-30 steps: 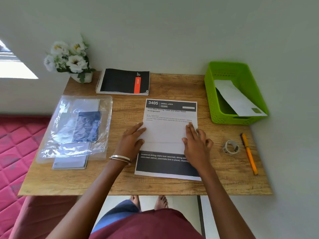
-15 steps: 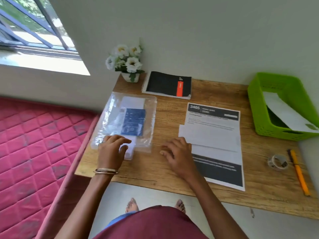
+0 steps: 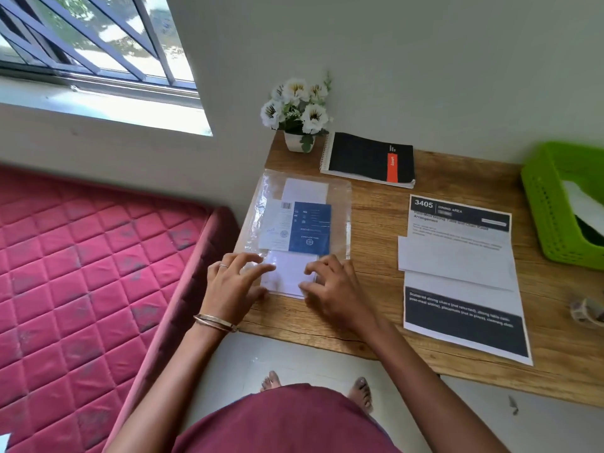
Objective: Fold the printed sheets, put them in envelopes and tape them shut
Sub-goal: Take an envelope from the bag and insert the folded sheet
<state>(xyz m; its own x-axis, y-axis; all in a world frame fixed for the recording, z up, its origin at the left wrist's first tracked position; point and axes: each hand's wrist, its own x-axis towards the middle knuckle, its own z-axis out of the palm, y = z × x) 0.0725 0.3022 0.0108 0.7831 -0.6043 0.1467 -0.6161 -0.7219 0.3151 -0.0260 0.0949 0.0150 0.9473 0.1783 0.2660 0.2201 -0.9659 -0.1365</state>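
A clear plastic packet (image 3: pixel 340 204) of white envelopes (image 3: pixel 287 276) with a blue label lies on the left of the wooden table (image 3: pixel 372 230). My left hand (image 3: pixel 230 289) pinches the packet's near left corner, fingers on top. At the packet's near end my right hand (image 3: pixel 333 289) grips the protruding white envelopes. The printed sheet (image 3: pixel 464 322) lies flat to the right, untouched, with a white folded piece (image 3: pixel 454 259) across its middle. A tape roll (image 3: pixel 586 310) sits at the right edge of view.
A green basket (image 3: pixel 552 204) holding white paper stands at the far right. A black spiral notebook (image 3: pixel 369 158) and a pot of white flowers (image 3: pixel 299 109) are at the back. A pink quilted mattress (image 3: pixel 81 273) adjoins the table's left side.
Both hands left the printed sheet and moved left to the envelope packet. My head turned left, so the window and mattress came into view. My right hand now reaches the envelopes.
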